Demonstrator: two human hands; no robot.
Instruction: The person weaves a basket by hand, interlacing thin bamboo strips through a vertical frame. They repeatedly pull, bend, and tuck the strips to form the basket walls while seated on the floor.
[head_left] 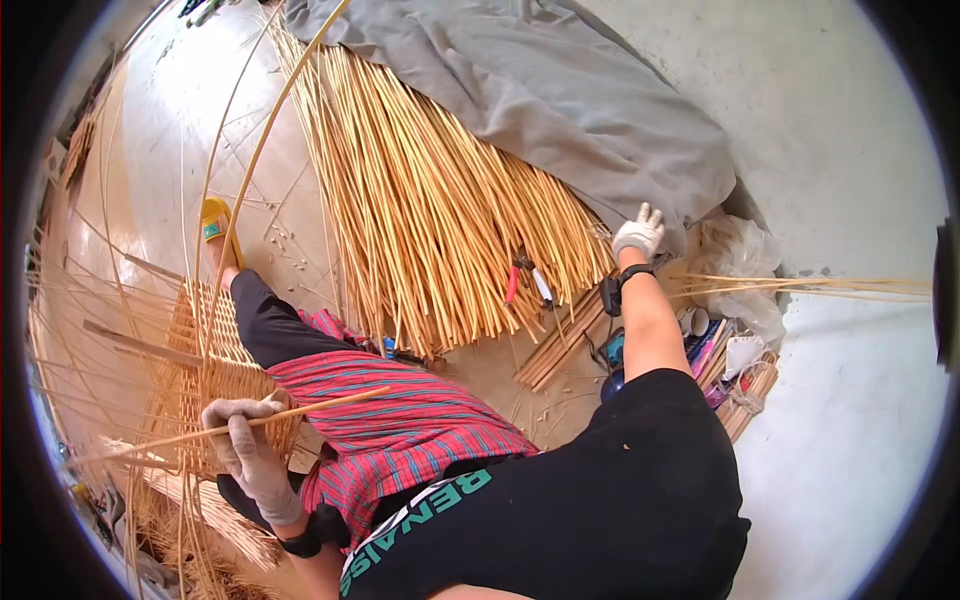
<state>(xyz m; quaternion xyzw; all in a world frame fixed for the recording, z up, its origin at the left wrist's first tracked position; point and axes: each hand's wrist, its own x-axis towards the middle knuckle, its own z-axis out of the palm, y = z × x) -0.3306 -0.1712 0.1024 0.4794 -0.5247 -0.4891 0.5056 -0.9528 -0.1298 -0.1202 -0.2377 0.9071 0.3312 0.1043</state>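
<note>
My left hand point(250, 450), in a pale work glove, is closed round a thin tan rattan rod point(330, 404) at the lower left. The rod runs slantwise across the hand, one end over the striped red cloth on my lap. Beside this hand stands a partly woven basket point(215, 330) with long loose stakes. My right hand point(640, 235), gloved too, is stretched out with its fingers apart. It is at the right edge of a large spread of rattan rods point(440, 200), by a grey cloth point(560, 90); whether it touches either, I cannot tell.
A pair of pliers point(514, 280) with red and white handles lies on the rods' near ends. Brown sticks point(562, 345), a blue tool point(612, 347) and a clear plastic bag point(745, 265) are around my right arm. A yellow slipper point(214, 218) is on my foot.
</note>
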